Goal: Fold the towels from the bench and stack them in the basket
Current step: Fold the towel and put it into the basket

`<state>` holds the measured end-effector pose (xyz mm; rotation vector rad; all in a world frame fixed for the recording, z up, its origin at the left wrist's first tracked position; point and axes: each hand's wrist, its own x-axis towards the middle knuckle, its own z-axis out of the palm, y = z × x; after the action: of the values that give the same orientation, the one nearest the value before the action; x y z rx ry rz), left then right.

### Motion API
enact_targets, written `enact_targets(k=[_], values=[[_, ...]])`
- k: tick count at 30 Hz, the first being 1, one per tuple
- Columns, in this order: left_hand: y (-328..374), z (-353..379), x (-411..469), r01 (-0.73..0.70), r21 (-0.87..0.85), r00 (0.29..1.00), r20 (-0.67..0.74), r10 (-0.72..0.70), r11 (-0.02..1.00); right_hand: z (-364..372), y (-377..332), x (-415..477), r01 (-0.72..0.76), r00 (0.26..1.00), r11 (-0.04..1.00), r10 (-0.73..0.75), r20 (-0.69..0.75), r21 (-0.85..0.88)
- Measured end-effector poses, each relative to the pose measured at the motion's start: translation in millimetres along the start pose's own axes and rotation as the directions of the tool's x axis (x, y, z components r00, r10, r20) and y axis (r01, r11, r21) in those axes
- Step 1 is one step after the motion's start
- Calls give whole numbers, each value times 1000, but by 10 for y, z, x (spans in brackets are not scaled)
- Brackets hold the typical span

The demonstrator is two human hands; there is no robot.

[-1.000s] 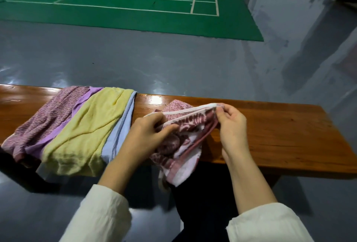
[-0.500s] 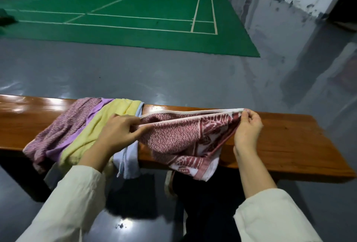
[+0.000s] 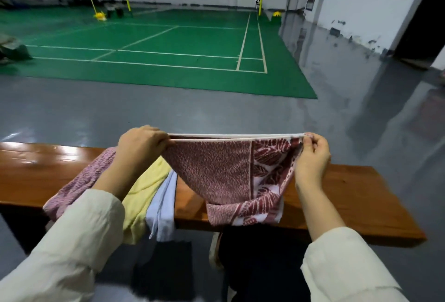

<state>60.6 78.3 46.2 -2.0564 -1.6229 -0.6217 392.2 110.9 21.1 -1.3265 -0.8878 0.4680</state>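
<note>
Red patterned towel point(image 3: 226, 176) is up in the air over the middle of the tabletop point(image 3: 349, 195), doubled over. Its two white hems point(image 3: 236, 136) run side by side along the top, and the bottom fold sags onto the near edge and hangs a bit past it.

Left hand point(image 3: 142, 142) is clenched round the left end of both hems. Right hand point(image 3: 313, 154) pinches the right end between thumb and fingertips.

Doing this fold well, as I see it:
- keep tension even so the hems stay parallel and matched
- check the corners line up at both ends before going on
- lay it flat on the bare wood at the right end, then bring one end over the other
- keep it clear of the unfolded pile

The pile lies towards the left end, draped over the near edge: mauve towel point(image 3: 81, 181), yellow towel point(image 3: 144, 190), pale blue towel point(image 3: 163, 207). Basket is not in view.

Versus half a second ago: both hands are higher and further apart, the top edge has gone from slack to taut, and the left hand has lifted off the pile. The view has also tipped up, so the court nets now show.
</note>
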Motion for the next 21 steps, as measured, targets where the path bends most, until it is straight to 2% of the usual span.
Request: enact_targets(k=[3, 5, 8, 11, 13, 16, 18, 21], values=[[52, -262, 210, 101, -20, 985, -138, -102, 995, -51, -352, 107, 88, 995, 996, -88, -55, 5], [63, -407, 314, 88, -20, 979, -184, -91, 996, -84, -533, 163, 152, 987, 988, -152, -58, -10], [120, -582, 399, 73, -56, 978, -194, -82, 996, -132, -668, 213, 168, 985, 985, -169, -39, -29], [149, -733, 477, 193, -245, 963, -140, -232, 950, -202, -804, 240, 167, 985, 986, -168, -44, -15], [138, -834, 517, 253, -419, 936, -122, -330, 872, -248, -900, 249, 181, 982, 983, -181, -57, 5], [216, -851, 541, 299, -762, 876, -19, -481, 574, -277, -1003, 278, 214, 975, 977, -212, -67, 19], [272, -726, 551, 349, -821, 843, 65, -533, 451, -251, -976, 340, 191, 980, 982, -190, -63, 5], [307, -439, 560, 433, -805, 817, 161, -553, 405, -145, -776, 463, 58, 998, 998, -59, -6, -12]])
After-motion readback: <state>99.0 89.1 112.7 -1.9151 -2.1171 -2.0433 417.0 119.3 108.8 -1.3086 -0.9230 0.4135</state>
